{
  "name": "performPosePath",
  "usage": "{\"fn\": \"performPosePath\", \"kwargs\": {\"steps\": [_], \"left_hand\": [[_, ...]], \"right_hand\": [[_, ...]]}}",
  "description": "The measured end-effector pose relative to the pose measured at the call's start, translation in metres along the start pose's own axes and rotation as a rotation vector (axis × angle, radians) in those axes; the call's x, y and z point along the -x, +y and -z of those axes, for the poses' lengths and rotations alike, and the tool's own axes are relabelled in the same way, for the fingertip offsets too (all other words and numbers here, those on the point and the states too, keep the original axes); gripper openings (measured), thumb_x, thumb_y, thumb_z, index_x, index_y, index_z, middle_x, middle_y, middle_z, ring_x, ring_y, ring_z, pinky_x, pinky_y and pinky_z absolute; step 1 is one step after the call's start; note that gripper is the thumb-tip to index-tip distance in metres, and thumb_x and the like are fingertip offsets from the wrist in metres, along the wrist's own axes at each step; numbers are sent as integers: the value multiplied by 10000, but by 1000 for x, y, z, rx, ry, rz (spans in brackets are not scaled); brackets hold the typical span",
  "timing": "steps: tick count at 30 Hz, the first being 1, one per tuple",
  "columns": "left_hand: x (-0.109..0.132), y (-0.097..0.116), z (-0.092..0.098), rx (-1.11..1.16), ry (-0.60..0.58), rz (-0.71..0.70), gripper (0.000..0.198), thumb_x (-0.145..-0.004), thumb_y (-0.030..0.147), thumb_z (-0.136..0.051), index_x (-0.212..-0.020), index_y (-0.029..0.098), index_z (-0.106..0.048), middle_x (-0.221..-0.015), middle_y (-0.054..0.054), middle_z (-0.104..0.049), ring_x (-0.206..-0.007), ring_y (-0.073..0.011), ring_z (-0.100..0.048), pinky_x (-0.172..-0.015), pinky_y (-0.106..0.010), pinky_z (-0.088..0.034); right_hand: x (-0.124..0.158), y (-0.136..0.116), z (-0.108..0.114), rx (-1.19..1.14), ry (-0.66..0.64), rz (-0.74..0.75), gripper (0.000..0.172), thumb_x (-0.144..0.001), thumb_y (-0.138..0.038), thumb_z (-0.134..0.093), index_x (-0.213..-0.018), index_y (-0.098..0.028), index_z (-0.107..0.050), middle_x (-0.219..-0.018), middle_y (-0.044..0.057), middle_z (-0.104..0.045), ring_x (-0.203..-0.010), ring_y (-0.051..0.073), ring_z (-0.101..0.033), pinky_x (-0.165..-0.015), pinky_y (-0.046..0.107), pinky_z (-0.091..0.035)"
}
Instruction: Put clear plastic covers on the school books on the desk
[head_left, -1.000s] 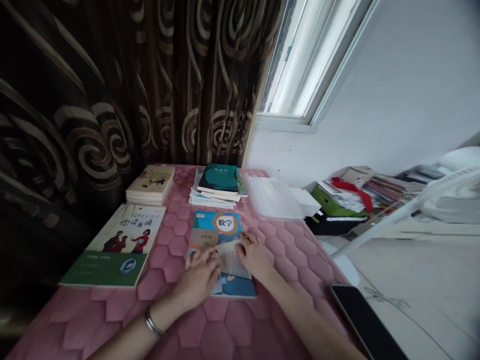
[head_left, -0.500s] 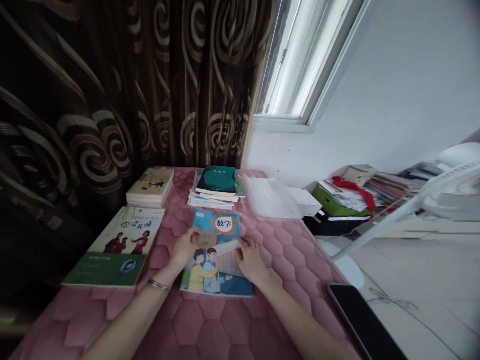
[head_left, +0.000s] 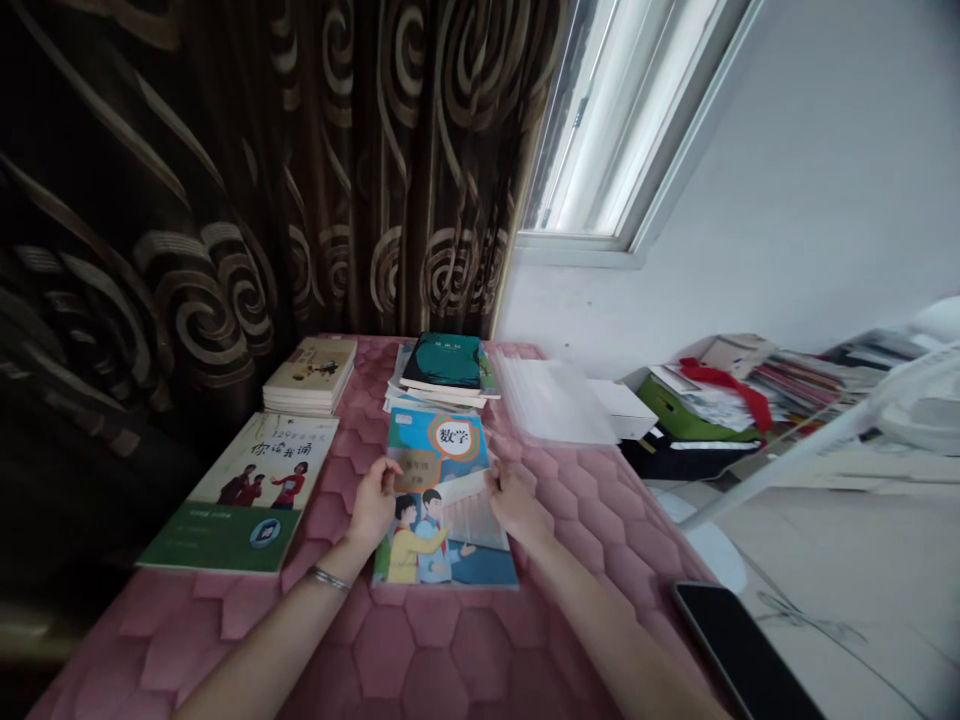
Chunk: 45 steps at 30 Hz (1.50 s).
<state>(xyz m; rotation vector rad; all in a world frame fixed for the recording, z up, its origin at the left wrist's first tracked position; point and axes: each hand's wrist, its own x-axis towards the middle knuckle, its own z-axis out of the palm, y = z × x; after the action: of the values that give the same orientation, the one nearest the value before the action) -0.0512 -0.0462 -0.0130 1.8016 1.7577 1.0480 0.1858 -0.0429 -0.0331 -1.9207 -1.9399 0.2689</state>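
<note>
A blue maths textbook (head_left: 442,500) with cartoon children on its cover is tilted up off the pink quilted table cover (head_left: 420,650). My left hand (head_left: 373,500) grips its left edge and my right hand (head_left: 511,503) grips its right edge, fingers curled on the cover. A bracelet sits on my left wrist.
A green-and-white book (head_left: 251,495) lies left of the textbook. Behind it are a stack of thin books (head_left: 311,375) and a pile topped by a dark green book (head_left: 444,365). Clear plastic sleeves (head_left: 551,400) lie at back right. A black phone (head_left: 742,655) rests near the right edge.
My left hand slid from the middle of the cover to the book's left edge. Both hands now hold the textbook by its sides and have raised it slightly.
</note>
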Motion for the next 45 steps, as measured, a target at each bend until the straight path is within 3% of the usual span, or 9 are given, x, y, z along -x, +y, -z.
{"fn": "performPosePath", "kwargs": {"steps": [5,11,15,19,21,28,32,40,45], "left_hand": [[-16,10,-6,-131,-85,74,269,-838,17,-396,-985,180,-553,-983,-74,-652,-910,-175,-647,-800,-269,-492],[-11,27,-6,-440,-153,113,482,-803,7,-495,-1264,146,-492,-1309,-216,-449,-948,-262,-660,-786,-364,-509],[7,37,-11,-739,-184,-172,409,-862,80,-470,-1255,168,-546,-1409,-201,-423,-1128,-331,-571,-919,-472,-461],[37,36,-29,-583,-394,-562,452,-927,149,-392,-1369,197,-475,-1527,-102,-367,-1359,-271,-389,-1108,-472,-317],[48,30,-33,-513,-413,-623,490,-954,231,-381,-1443,196,-383,-1540,-87,-351,-1412,-237,-311,-1155,-462,-245],[51,-4,-9,-619,-281,-479,504,-971,370,-351,-1470,293,-352,-1566,-34,-289,-1423,-240,-297,-1157,-489,-224],[51,-15,-6,-627,-239,-477,505,-969,342,-353,-1473,318,-337,-1574,-14,-267,-1433,-236,-276,-1153,-491,-234],[50,-18,-6,-618,-252,-546,506,-948,279,-380,-1453,258,-390,-1552,-65,-322,-1420,-234,-306,-1161,-493,-218],[49,-12,-2,-613,-271,-507,503,-958,342,-387,-1459,313,-368,-1564,-36,-291,-1419,-234,-308,-1155,-499,-225]], "right_hand": [[-5,-11,9,47,-29,-114,519,-974,-251,-243,-1471,-116,-311,-1064,151,-719,-965,259,-694,-817,353,-512],[-7,-17,16,178,-109,-98,519,-974,-241,-251,-1469,-101,-316,-1020,162,-729,-947,270,-698,-843,384,-506],[-7,-15,15,190,-143,-77,519,-978,-255,-239,-1468,-105,-327,-1026,173,-725,-957,285,-697,-844,402,-511],[-6,-14,14,196,-166,-68,527,-986,-255,-222,-1479,-89,-300,-1019,189,-721,-954,297,-697,-833,414,-516],[-5,-15,15,213,-175,-54,521,-989,-251,-228,-1486,-103,-292,-1047,186,-715,-961,286,-696,-839,399,-515],[-4,-22,20,285,-220,-41,527,-967,-165,-253,-1488,-96,-290,-1019,182,-715,-935,264,-696,-795,356,-528],[7,-32,21,375,-89,-12,519,-912,-95,-307,-1417,-68,-425,-1124,241,-651,-1032,309,-636,-794,408,-529],[57,-84,-21,169,-19,409,518,-972,-271,-341,-1450,-77,-380,-1543,159,-306,-1396,277,-328,-1118,440,-327],[67,-49,-27,206,18,353,573,-984,-390,-311,-1448,-60,-380,-1530,169,-306,-1430,272,-259,-1166,476,-234]]}}
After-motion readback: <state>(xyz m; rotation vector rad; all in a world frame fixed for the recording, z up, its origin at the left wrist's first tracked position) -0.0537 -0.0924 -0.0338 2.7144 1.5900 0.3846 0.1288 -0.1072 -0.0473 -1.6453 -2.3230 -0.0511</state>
